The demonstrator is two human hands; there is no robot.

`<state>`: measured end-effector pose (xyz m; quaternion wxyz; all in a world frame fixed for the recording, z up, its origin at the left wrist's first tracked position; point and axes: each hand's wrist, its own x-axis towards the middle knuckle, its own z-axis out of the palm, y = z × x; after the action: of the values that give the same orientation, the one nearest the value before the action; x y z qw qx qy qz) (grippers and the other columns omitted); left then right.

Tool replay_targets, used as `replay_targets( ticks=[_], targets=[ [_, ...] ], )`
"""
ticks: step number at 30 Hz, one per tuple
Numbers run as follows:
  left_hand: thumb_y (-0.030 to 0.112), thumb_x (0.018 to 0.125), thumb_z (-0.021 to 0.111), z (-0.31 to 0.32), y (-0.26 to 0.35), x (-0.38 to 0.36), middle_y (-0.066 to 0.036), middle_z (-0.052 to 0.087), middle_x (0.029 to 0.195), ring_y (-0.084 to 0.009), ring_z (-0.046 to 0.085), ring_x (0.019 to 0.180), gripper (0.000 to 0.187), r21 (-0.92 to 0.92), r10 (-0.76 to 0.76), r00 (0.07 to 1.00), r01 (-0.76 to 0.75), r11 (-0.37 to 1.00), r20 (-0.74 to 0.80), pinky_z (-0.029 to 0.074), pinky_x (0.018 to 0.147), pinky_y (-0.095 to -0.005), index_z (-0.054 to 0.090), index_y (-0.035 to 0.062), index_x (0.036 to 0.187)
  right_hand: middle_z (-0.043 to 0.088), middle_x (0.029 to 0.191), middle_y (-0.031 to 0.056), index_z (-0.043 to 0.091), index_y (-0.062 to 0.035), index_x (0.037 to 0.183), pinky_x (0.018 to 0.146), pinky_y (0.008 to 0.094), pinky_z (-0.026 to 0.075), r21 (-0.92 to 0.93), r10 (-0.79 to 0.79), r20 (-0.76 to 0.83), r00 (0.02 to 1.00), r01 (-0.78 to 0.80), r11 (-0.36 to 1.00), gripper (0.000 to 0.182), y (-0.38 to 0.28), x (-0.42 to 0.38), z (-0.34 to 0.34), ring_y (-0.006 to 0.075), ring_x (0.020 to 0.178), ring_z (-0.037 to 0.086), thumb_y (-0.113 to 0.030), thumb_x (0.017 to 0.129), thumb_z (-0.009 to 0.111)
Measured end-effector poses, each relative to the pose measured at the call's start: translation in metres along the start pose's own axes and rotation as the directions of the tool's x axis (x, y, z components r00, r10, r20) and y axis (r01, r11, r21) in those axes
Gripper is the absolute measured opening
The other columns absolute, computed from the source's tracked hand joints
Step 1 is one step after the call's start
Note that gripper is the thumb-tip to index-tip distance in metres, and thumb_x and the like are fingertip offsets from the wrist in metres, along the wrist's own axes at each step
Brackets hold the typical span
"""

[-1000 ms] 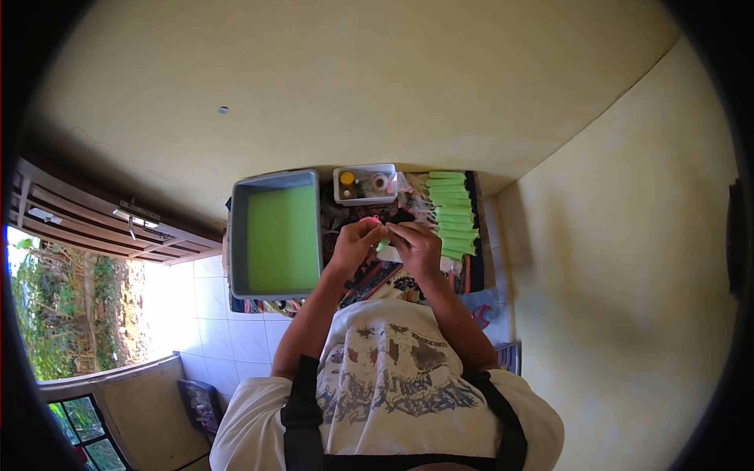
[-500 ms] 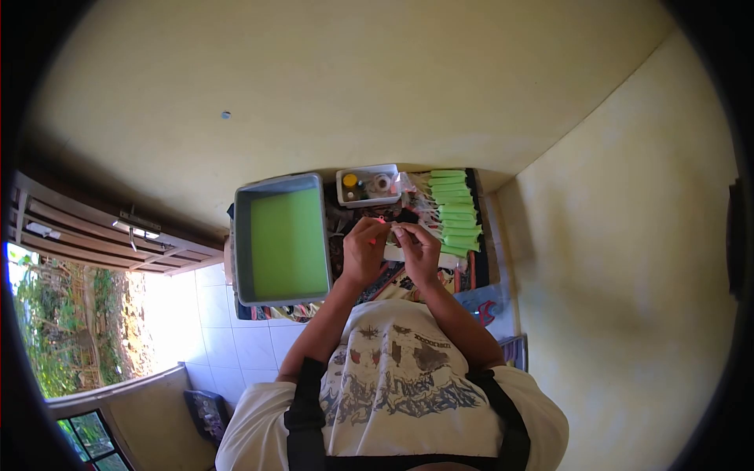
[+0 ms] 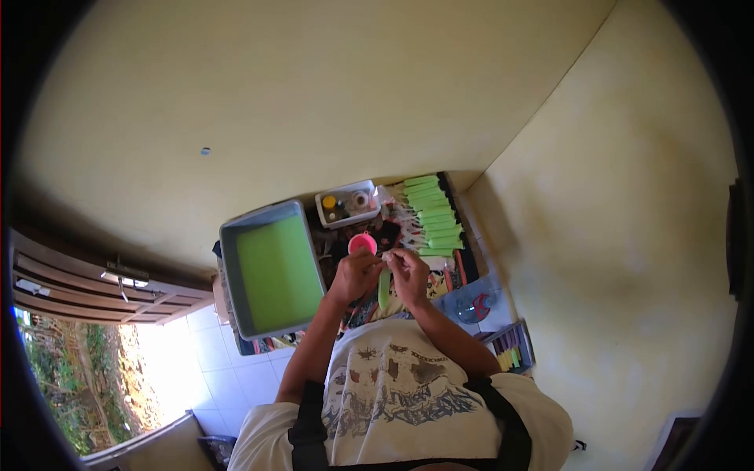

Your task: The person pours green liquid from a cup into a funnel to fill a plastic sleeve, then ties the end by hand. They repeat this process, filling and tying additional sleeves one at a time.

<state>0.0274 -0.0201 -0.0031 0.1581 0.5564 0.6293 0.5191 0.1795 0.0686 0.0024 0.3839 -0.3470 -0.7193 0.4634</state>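
Note:
My left hand (image 3: 357, 275) and my right hand (image 3: 409, 278) meet over the table, fingers pinched on the top of a slim plastic bag. The green filled bag (image 3: 384, 290) hangs upright between them. Just behind my left hand is a pink funnel (image 3: 362, 242). A large grey tub (image 3: 312, 250) of green liquid stands to the left. Several filled green bags (image 3: 438, 216) lie in a row at the right, their clear ends pointing left.
A white tray (image 3: 349, 222) with a yellow-capped bottle and a roll of tape sits at the back against the wall. A clear container (image 3: 471, 309) and a crate (image 3: 514, 350) are on the floor at the right.
The view has turned and shifted. The pink funnel now shows behind my left hand, and the green bag hanging between my hands has come into sight.

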Motion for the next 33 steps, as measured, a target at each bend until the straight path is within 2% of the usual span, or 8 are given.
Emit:
replay_targets(
  ticks=[3, 6, 11, 19, 24, 28, 32, 33],
  targets=[
    [0.006, 0.083, 0.082, 0.002, 0.005, 0.006, -0.014, 0.066, 0.084, -0.0326, 0.067, 0.071, 0.013, 0.01, -0.007, 0.998, 0.007, 1.0, 0.063, 0.055, 0.065, -0.0416, 0.075, -0.0008, 0.092, 0.074, 0.085, 0.0012, 0.077, 0.0009, 0.111, 0.067, 0.0246, 0.05, 0.17, 0.122, 0.023, 0.992, -0.124, 0.978, 0.018, -0.002, -0.01, -0.002, 0.0045, 0.075, 0.062, -0.015, 0.105, 0.074],
    [0.005, 0.08, 0.081, 0.011, 0.015, 0.01, -0.014, 0.066, 0.081, -0.0337, 0.067, 0.069, 0.013, 0.002, 0.027, 0.996, -0.028, 1.0, 0.091, 0.054, 0.063, -0.0431, 0.073, -0.0009, 0.087, 0.077, 0.084, 0.005, 0.076, 0.0022, 0.109, 0.067, 0.0264, 0.052, 0.066, 0.104, 0.0, 0.995, -0.104, 0.992, 0.017, 0.001, -0.013, -0.013, 0.0069, 0.073, 0.067, -0.014, 0.105, 0.073],
    [0.006, 0.08, 0.082, 0.042, 0.017, 0.015, -0.014, 0.067, 0.081, -0.0353, 0.069, 0.072, 0.012, 0.034, 0.057, 0.993, -0.061, 0.998, 0.102, 0.055, 0.064, -0.0452, 0.073, 0.0001, 0.086, 0.075, 0.086, 0.0041, 0.076, 0.0034, 0.108, 0.067, 0.0254, 0.053, 0.128, 0.083, -0.162, 0.983, -0.062, 0.99, 0.018, 0.019, -0.014, -0.023, 0.0067, 0.075, 0.066, -0.014, 0.105, 0.074],
    [0.001, 0.079, 0.079, 0.092, 0.016, 0.044, -0.012, 0.068, 0.08, -0.033, 0.069, 0.071, 0.009, 0.241, 0.176, 0.983, -0.183, 0.953, 0.049, 0.056, 0.063, -0.0434, 0.073, 0.0014, 0.086, 0.071, 0.082, 0.0007, 0.075, 0.0029, 0.108, 0.066, 0.0246, 0.051, 0.289, 0.164, -0.093, 0.982, -0.131, 0.948, 0.018, 0.056, 0.023, -0.06, 0.006, 0.072, 0.063, -0.015, 0.106, 0.073],
    [0.005, 0.079, 0.075, 0.137, 0.018, 0.063, -0.012, 0.069, 0.081, -0.0337, 0.07, 0.075, 0.004, 0.269, 0.151, 0.988, -0.141, 0.953, -0.017, 0.058, 0.066, -0.0449, 0.073, 0.0045, 0.082, 0.068, 0.081, 0.0005, 0.074, 0.0035, 0.108, 0.069, 0.0252, 0.05, 0.503, 0.237, -0.064, 0.969, -0.173, 0.847, 0.021, 0.07, 0.061, -0.091, 0.0068, 0.071, 0.06, -0.017, 0.107, 0.071],
    [0.001, 0.081, 0.074, 0.164, 0.028, 0.08, -0.013, 0.069, 0.08, -0.0355, 0.069, 0.074, 0.004, 0.257, 0.109, 0.994, -0.104, 0.961, -0.007, 0.057, 0.069, -0.0454, 0.072, 0.002, 0.084, 0.067, 0.083, 0.0001, 0.073, 0.0032, 0.108, 0.074, 0.0263, 0.051, 0.458, 0.261, -0.08, 0.962, -0.197, 0.867, 0.023, 0.085, 0.093, -0.119, 0.0082, 0.076, 0.06, -0.02, 0.107, 0.071],
    [0.003, 0.084, 0.073, 0.192, 0.021, 0.09, -0.014, 0.07, 0.081, -0.0366, 0.069, 0.074, 0.002, 0.227, 0.046, 0.999, -0.044, 0.973, -0.003, 0.057, 0.069, -0.0449, 0.072, 0.0017, 0.085, 0.071, 0.086, 0.0021, 0.074, 0.0044, 0.111, 0.074, 0.0262, 0.052, 0.553, 0.278, -0.065, 0.958, -0.198, 0.809, 0.022, 0.105, 0.113, -0.14, 0.0076, 0.077, 0.063, -0.017, 0.107, 0.071],
    [0.005, 0.085, 0.073, 0.197, 0.013, 0.092, -0.014, 0.07, 0.081, -0.0377, 0.069, 0.075, 0.004, 0.211, -0.014, 1.0, 0.015, 0.977, -0.01, 0.057, 0.068, -0.045, 0.072, 0.0017, 0.085, 0.074, 0.097, 0.0046, 0.072, 0.0032, 0.123, 0.076, 0.0261, 0.053, 0.485, 0.254, -0.027, 0.967, -0.209, 0.849, 0.025, 0.112, 0.115, -0.144, 0.0074, 0.083, 0.067, -0.015, 0.106, 0.072]
  ],
)
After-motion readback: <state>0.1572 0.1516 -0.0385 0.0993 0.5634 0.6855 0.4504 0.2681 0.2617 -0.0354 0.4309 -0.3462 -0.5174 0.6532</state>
